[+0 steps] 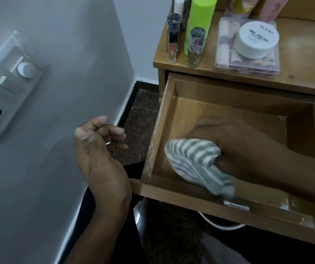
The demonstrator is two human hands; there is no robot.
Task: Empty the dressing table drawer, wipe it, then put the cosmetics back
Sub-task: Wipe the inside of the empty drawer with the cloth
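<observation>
Head view: the wooden drawer (157, 130) stands open with no cosmetics inside, apparently mid-wipe. The right hand (244, 149) grips a soft grey-and-white striped cloth (196, 161) near the drawer's front. The left hand (99, 149) hangs to the left, fingers loosely curled and holding nothing. The cosmetics (256, 41), glossy tubes and a round white jar, wait on the far tabletop (305, 54), not yet returned.

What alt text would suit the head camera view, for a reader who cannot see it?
A person's right hand holds a grey-and-white striped cloth inside an open, empty drawer. The left hand hangs loosely curled beside it, holding nothing. A green bottle and other cosmetics stand on the tabletop.
</observation>
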